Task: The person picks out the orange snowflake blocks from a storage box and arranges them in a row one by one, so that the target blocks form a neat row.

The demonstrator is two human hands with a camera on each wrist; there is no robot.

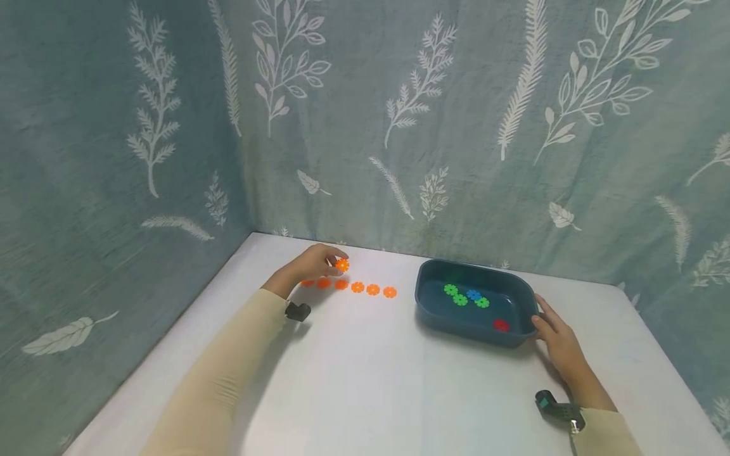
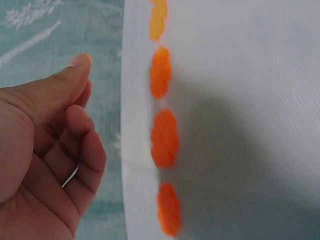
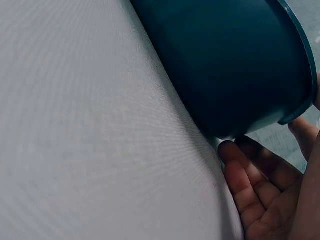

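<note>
Over the far left of the table, my left hand (image 1: 318, 261) pinches an orange flower-shaped disc (image 1: 342, 265) between thumb and fingers. In the left wrist view only a sliver of that disc shows past the thumb tip. Below the hand, several similar orange discs (image 1: 373, 289) lie in a row, the leftmost partly covered by the hand. At the right end of a dark teal tub (image 1: 467, 325), my right hand (image 1: 560, 342) grips the rim and side wall. Its lower fingers (image 3: 240, 180) touch the tub near its base. Inside are green discs (image 1: 460, 299), a blue disc (image 1: 474, 295) and a red disc (image 1: 501, 325).
The white table (image 1: 365, 380) meets a teal leaf-patterned cloth (image 1: 353, 158) at the back and on the left. Each wrist carries a small black camera, the left one (image 1: 298, 311) close above the table.
</note>
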